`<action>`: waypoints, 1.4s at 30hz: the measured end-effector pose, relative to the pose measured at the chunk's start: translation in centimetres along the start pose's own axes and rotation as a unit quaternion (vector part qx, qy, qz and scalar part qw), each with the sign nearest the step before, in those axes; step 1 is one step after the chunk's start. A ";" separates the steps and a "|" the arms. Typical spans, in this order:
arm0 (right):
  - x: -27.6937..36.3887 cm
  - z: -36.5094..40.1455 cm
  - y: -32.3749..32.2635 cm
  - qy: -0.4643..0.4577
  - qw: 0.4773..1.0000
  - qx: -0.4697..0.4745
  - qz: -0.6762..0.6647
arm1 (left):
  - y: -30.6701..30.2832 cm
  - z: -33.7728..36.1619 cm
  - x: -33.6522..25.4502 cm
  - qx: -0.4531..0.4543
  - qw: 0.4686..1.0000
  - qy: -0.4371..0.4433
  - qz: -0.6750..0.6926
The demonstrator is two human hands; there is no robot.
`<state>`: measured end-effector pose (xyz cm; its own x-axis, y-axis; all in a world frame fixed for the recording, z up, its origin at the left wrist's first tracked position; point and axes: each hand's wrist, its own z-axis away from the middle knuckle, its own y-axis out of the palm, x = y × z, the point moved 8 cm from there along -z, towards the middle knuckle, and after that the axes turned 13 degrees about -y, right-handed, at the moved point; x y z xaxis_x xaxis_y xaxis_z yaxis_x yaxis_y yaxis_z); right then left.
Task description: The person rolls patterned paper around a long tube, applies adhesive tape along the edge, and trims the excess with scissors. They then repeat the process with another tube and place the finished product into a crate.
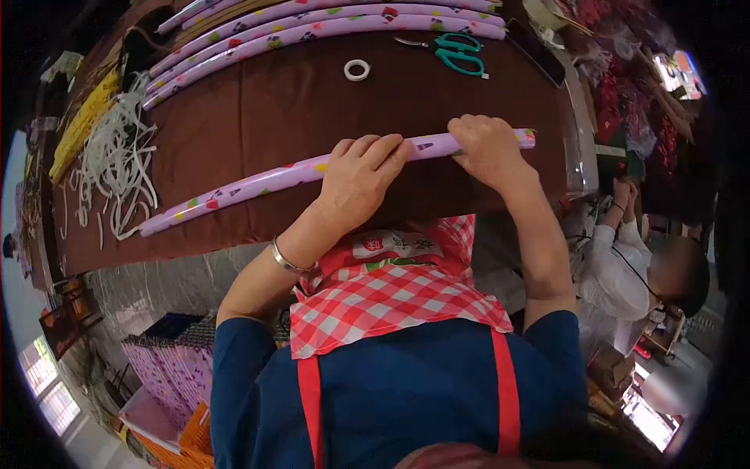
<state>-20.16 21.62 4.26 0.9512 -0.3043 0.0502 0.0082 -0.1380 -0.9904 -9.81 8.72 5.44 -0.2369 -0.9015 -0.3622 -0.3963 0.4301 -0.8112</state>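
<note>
A long purple patterned roll (269, 181) lies slantwise along the near part of the brown-covered table (297, 98), its right end higher in view. My left hand (361, 176) is wrapped over the roll near its middle, fingers curled across the top. Close to the right end, my right hand (488, 148) grips the same roll, with a short piece showing past the fingers. The undersides of both hands are hidden. Beyond the roll are a white tape ring (357, 70) and teal-handled scissors (459, 55), touched by neither hand.
Several similar purple rolls (312, 31) lie along the far side. White strips (117, 156) and a yellow bundle (86, 121) sit at the left. A dark phone-like slab (536, 53) rests at the far right. Another person in white (621, 273) sits at the right, hands together.
</note>
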 end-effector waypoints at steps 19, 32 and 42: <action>-2.9 3.3 -1.3 0.027 0.999 -0.046 0.006 | 1.3 -0.5 -0.9 -0.039 0.999 -0.015 -0.012; -3.5 4.3 -0.9 0.037 0.999 -0.024 0.029 | -2.2 3.1 4.6 -0.110 0.991 -0.072 -0.013; -4.0 4.5 -0.4 0.047 0.998 0.002 0.042 | -2.3 3.2 4.4 -0.140 0.988 -0.057 -0.029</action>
<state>-22.55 27.10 3.89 0.9154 -0.4020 -0.0204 -0.0680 -0.1045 -0.9922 -7.14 3.65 4.25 -0.1119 -0.9174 -0.3819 -0.6403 0.3604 -0.6783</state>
